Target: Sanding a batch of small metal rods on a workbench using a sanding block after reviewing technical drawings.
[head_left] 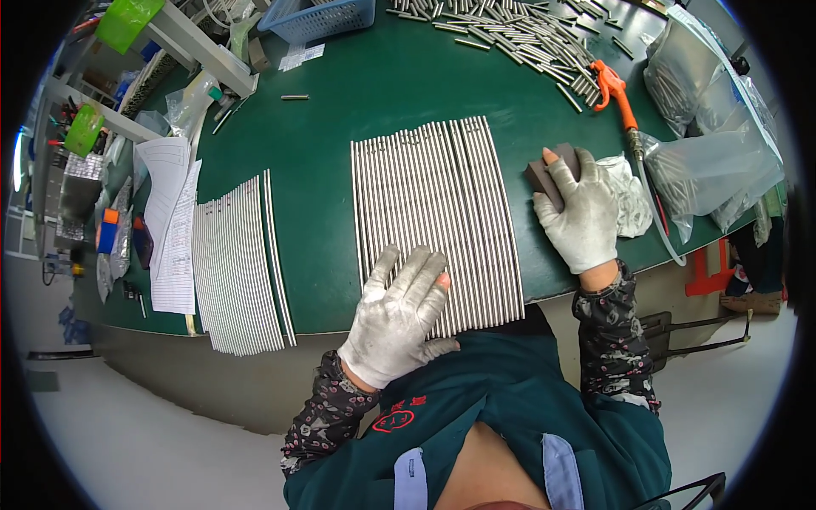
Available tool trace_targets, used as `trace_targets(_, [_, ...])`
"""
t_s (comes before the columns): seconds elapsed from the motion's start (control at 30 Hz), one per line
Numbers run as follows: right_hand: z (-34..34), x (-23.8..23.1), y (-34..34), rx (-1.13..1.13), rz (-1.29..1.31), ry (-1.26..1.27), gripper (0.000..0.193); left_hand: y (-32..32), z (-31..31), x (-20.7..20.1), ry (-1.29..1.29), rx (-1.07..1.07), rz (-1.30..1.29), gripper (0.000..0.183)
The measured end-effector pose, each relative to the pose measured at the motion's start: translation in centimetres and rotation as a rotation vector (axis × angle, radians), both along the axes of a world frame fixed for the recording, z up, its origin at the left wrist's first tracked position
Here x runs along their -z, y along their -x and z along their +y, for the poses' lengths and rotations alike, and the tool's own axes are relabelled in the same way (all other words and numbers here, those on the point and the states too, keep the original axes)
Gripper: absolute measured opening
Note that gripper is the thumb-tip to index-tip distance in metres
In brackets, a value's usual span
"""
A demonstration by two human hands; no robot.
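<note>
Side by side on the green table (323,195) lies a sheet-like row of thin metal rods (433,204), their ends near the table's front edge. My left hand (398,310), in a grey-white glove with some bare fingertips, rests spread on the near left part of that row. To the right of the rods, my gloved right hand (582,208) grips a dark brown block (538,177), which looks like a sanding block. A crumpled white cloth (630,200) lies beside this hand. Farther left is a second row of rods (234,268), with a couple set slightly apart.
Loose short rods (518,34) are heaped at the back, near a blue basket (319,19). An orange air gun (614,89) with a hose lies at right, before clear bags of rods (701,170). Paper sheets (174,229) line the left edge. A single rod (295,97) lies alone.
</note>
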State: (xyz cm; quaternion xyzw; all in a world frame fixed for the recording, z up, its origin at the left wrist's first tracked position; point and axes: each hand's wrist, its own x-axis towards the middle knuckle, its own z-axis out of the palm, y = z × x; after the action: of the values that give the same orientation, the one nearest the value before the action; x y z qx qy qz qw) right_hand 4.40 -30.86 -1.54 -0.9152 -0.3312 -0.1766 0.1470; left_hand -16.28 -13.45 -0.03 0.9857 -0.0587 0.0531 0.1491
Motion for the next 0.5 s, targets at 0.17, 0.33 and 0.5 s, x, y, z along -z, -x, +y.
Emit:
trace_targets(0.17, [0.17,-0.02,-0.13,-0.002,-0.010,-0.002,0.050,0.14,0.21,0.66,-0.022,0.035,-0.035,0.086])
trace_targets(0.33, [0.01,0.16,-0.18,0.001,-0.035,0.004,0.051,0.16,-0.05,0.75,-0.025,0.026,-0.047,0.084])
trace_targets(0.5, [0.01,0.25,-0.06,0.011,-0.027,0.007,0.051,0.18,-0.21,0.63,-0.036,0.017,-0.052,0.080])
